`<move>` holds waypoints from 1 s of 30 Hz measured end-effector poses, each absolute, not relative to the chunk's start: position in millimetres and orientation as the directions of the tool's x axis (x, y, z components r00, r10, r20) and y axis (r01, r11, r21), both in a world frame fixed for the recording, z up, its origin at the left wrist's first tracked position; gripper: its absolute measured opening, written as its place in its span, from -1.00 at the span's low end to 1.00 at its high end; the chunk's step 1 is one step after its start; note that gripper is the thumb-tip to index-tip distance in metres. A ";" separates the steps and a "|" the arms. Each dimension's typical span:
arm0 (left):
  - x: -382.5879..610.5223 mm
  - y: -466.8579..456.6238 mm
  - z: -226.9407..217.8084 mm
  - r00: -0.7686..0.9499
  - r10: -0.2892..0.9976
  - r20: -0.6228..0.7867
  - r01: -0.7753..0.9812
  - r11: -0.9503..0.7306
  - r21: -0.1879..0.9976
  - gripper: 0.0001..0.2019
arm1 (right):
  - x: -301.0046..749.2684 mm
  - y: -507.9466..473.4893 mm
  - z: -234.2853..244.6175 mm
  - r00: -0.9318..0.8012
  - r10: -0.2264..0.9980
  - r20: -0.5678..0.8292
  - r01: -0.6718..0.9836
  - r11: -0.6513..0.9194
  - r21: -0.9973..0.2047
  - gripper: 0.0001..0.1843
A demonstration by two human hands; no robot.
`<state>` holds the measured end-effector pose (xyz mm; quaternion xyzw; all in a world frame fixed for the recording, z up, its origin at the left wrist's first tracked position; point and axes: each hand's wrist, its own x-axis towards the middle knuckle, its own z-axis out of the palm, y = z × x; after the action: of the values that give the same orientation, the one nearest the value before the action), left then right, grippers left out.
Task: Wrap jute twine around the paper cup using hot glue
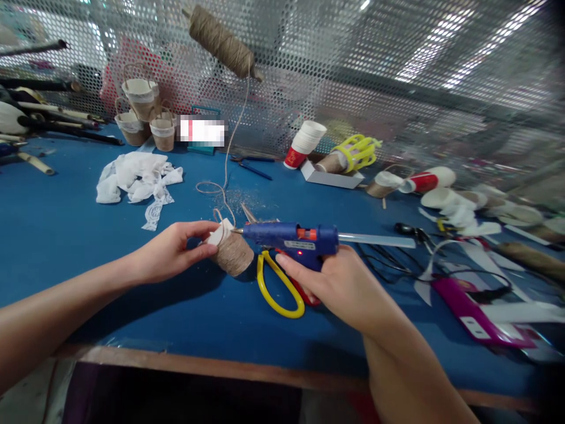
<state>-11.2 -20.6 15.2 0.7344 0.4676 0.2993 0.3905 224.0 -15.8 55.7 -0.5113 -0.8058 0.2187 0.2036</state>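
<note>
My left hand [188,250] pinches the pale rim of a small cup wrapped in brown twine [236,256], which is tilted just above the table. In my right hand [335,282] is a blue hot glue gun [289,237] with a red light lit and a clear glue stick poking out of its back. The gun's nozzle is at the cup's upper edge; whether it touches I cannot tell. Twine [229,153] runs from the cup up to a hanging spool [220,42]. Yellow-handled scissors [280,288] lie under the gun, their blades partly hidden.
Crumpled white lace [136,179] lies left, below finished twine-wrapped baskets [143,100]. At the back are pliers [253,164], stacked paper cups [304,144] and a shallow white box [331,176]. Black cables [384,259] and a magenta power strip [481,312] occupy the right.
</note>
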 end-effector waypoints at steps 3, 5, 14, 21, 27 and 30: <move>-11.1 -20.5 15.3 0.378 0.922 0.082 0.483 -0.272 0.832 -0.69 | 225.2 -14.0 54.9 -0.379 0.920 0.099 0.735 0.364 -0.572 -0.75; -10.5 -20.6 15.8 0.375 0.923 0.084 0.490 -0.275 0.827 -0.68 | 225.4 -14.4 56.0 -0.379 0.923 0.071 0.720 0.342 -0.604 -0.73; -11.7 -20.8 16.6 0.386 0.918 0.095 0.521 -0.302 0.798 -0.67 | 225.3 -13.1 56.8 -0.378 0.926 0.000 0.712 0.291 -0.639 -0.67; -10.9 -20.6 16.3 0.392 0.913 0.110 0.499 -0.312 0.809 -0.70 | 223.5 -17.5 57.8 -0.407 0.913 0.027 0.701 0.331 -0.631 -0.68; -10.6 -20.9 18.3 0.421 0.900 0.110 0.487 -0.326 0.810 -0.69 | 218.6 -21.6 58.1 -0.419 0.906 0.057 0.702 0.363 -0.613 -0.81; -9.7 -21.5 19.0 0.415 0.903 0.113 0.479 -0.322 0.817 -0.68 | 217.7 -23.3 56.5 -0.434 0.897 0.085 0.700 0.395 -0.595 -0.84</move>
<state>-9.7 -21.5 19.0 0.7588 0.4553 0.2921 0.3629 217.7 -23.3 56.5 -0.4925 -0.8106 0.2448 0.2010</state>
